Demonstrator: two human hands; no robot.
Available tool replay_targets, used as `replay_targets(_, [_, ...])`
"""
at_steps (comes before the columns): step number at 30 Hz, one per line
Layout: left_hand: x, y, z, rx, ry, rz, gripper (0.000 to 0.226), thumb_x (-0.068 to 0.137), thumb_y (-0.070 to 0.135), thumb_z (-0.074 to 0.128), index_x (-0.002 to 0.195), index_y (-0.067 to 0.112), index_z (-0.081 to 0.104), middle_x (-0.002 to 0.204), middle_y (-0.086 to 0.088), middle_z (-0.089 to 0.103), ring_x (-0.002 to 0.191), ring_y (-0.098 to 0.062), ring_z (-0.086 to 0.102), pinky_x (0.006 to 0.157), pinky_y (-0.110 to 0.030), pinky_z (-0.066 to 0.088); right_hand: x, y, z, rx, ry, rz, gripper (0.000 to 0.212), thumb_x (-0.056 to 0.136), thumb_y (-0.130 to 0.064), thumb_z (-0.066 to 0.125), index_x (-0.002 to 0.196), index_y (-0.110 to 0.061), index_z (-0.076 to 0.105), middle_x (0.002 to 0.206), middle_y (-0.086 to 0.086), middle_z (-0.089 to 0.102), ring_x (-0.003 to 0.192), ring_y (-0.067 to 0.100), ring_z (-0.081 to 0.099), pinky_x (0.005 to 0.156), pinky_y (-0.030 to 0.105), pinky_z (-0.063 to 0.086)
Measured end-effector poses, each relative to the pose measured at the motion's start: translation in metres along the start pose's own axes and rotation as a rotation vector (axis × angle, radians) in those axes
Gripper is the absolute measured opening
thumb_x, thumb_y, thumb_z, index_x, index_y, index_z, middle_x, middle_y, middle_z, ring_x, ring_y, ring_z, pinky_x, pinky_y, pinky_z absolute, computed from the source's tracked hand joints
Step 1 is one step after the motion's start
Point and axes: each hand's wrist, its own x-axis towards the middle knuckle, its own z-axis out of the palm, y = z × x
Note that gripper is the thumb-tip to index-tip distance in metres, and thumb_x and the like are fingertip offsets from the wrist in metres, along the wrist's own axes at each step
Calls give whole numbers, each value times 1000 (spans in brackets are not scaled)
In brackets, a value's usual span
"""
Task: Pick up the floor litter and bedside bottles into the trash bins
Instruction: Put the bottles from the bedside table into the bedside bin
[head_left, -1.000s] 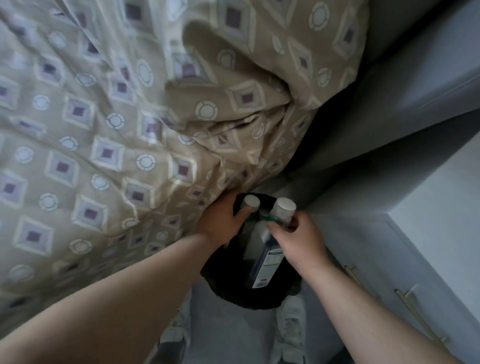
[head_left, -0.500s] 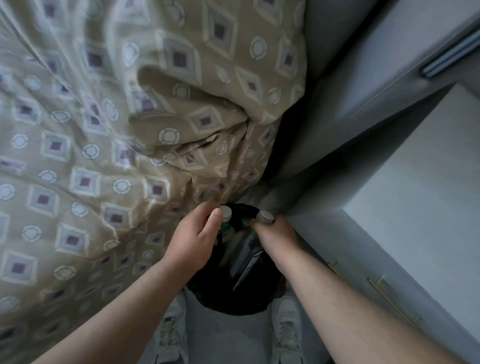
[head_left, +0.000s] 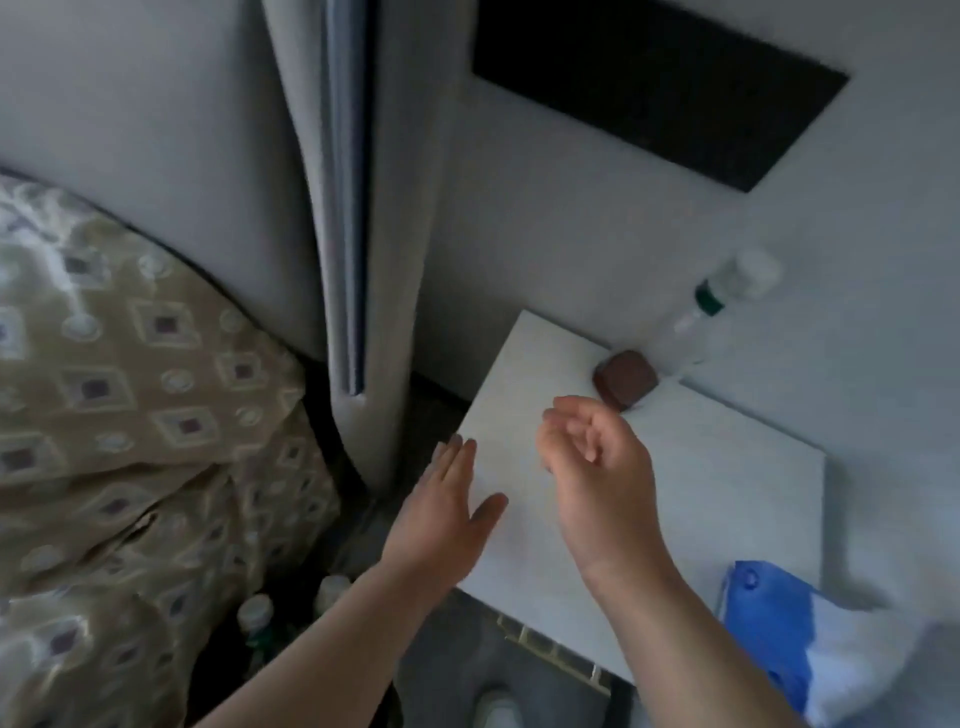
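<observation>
A white bedside worktop (head_left: 727, 467) sits beside a bed with a tan patterned bedcover (head_left: 130, 415). A clear plastic bottle (head_left: 722, 306), blurred, with a white cap and a green neck band, stands at the worktop's far corner against the wall, just beside a small brown block (head_left: 626, 384). Both hands hover over the worktop, apart from the bottle and holding nothing. The left hand (head_left: 447, 514) is flat with fingers straight and together. The right hand (head_left: 597, 478) is nearer the bottle, its fingers loosely curled and parted. Two more capped bottles (head_left: 254, 618) show low in the dark gap between bed and cabinet; whether a bin holds them cannot be told. The corner bottle looks thin-walled and light, likely to crumple if squeezed hard or tip if knocked. A gentle wrap around its middle, or a pinch at the stiffer neck under the cap, would suit it.
</observation>
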Motion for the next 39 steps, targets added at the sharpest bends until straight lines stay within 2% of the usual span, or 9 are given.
replay_targets(5, [24,4,35,331,-87,6,104,79,67,50,151,21,-8,158,5,-19,144,-9,-19,116,-27,-12,38,-13,-63,99,399,-176,22,85,-10,63,79,-32,64,75,-11,66,73,8,63,67,21,50])
replay_targets(8, [24,0,42,367,-72,2,116,69,73,52,150,22,-12,157,7,-22,142,-7,-23,119,-30,-10,64,-16,-90,129,551,-184,21,85,-12,66,101,-25,61,93,-9,65,80,-1,60,67,5,44])
replay_targets(11, [27,3,42,337,-39,13,124,51,81,42,151,24,-6,151,14,-24,136,0,-24,113,-20,-20,97,-14,-108,52,490,-98,54,81,-28,71,131,-24,50,124,-11,56,109,3,55,92,14,45])
replay_targets(13, [30,5,43,329,-41,18,127,43,81,35,151,24,-1,147,15,-23,136,1,-21,102,-11,-29,116,-15,-113,24,418,-76,63,78,-35,75,135,-25,49,132,-12,53,119,5,50,102,26,41])
replay_targets(20, [39,-3,44,352,-165,-24,121,43,81,48,141,10,43,149,0,20,142,-13,17,110,-10,-15,144,-24,-118,-50,362,-173,22,75,-28,77,86,-37,61,79,-27,61,80,-11,58,65,3,38])
replay_targets(25, [35,3,43,317,-56,16,127,44,81,36,151,23,3,149,13,-18,138,0,-16,98,-8,-31,128,-26,-117,-50,352,-224,23,73,-26,78,80,-41,62,82,-22,68,83,-5,63,71,10,45])
replay_targets(33, [26,1,38,322,-74,54,104,74,61,61,152,25,2,159,9,-12,145,-6,-13,118,-26,-8,61,-43,-109,-23,340,-270,19,72,-25,80,89,-25,72,85,-11,74,87,5,68,82,31,55])
replay_targets(36, [10,-8,25,309,-111,121,78,84,45,59,150,27,21,160,10,0,147,-7,0,113,-21,-4,28,-52,-98,-43,289,-279,15,73,-26,80,84,-24,71,80,-14,73,78,-1,66,71,19,48])
replay_targets(39, [-28,-28,1,291,-89,151,43,88,35,55,129,27,55,151,8,37,139,-12,33,110,-20,23,-8,-55,-79,-53,196,-270,17,72,-23,81,84,-23,70,74,-23,70,71,-9,63,62,5,44])
